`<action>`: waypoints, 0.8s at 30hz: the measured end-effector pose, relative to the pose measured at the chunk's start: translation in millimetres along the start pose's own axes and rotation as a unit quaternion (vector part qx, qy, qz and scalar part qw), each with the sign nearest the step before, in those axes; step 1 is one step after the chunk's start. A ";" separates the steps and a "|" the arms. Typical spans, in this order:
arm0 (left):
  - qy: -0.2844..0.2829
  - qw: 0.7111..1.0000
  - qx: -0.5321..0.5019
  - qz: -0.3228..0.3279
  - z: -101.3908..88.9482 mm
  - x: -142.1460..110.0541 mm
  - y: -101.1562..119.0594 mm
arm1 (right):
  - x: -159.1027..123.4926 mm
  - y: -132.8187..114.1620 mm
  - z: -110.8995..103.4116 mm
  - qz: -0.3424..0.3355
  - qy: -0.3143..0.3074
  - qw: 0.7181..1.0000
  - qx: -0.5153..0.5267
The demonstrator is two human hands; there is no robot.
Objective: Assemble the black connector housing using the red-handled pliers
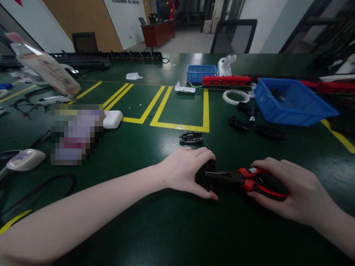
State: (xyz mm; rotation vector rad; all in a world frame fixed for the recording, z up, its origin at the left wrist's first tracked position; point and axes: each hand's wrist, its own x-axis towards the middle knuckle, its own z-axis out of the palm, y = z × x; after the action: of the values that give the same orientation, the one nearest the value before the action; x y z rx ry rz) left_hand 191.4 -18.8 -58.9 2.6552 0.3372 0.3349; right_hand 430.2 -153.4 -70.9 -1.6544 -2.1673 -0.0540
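My left hand (191, 170) is closed around a small black part (206, 174), thumb on its near side and fingers on its far side. In my right hand (294, 188) is a pair of needle-nose pliers (249, 180) with red and black handles. The jaws point left and their tip meets the black part; whether they grip it I cannot tell. Just beyond my left hand, another black plastic part (191, 138) with small metal bits lies on the green table (166, 229).
Right of centre are a roll of white tape (236, 97), several black parts (240, 123) and a blue bin (296, 105). A smaller blue bin (201, 74) stands farther back. On the left lie a white case (112, 119), a tilted bottle (47, 68) and cables.
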 end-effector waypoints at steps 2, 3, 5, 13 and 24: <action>-0.003 1.000 -0.004 -0.005 -0.4 0.1 0.0 | 0.3 0.1 0.0 0.003 -0.001 1.000 -0.009; -0.007 1.000 -0.006 -0.008 -0.6 0.2 -0.1 | 0.4 0.1 -0.3 0.002 -0.002 1.000 -0.013; -0.016 1.000 -0.005 -0.009 -1.3 0.4 -0.1 | 0.6 0.2 -1.2 -0.001 -0.002 1.000 -0.016; -0.034 0.999 -0.027 0.000 -4.8 1.1 -2.0 | 0.1 0.1 -3.0 0.003 0.000 1.000 -0.006; -0.046 0.996 -0.013 -0.081 -8.3 1.6 -2.0 | 1.3 6.8 -3.7 0.010 -0.004 1.000 -0.024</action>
State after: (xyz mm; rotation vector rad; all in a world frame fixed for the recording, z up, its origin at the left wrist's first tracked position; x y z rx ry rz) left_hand 190.2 -13.3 -52.2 2.5865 0.5114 0.1643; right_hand 437.3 -151.2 -68.5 -1.7054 -2.1695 -0.0944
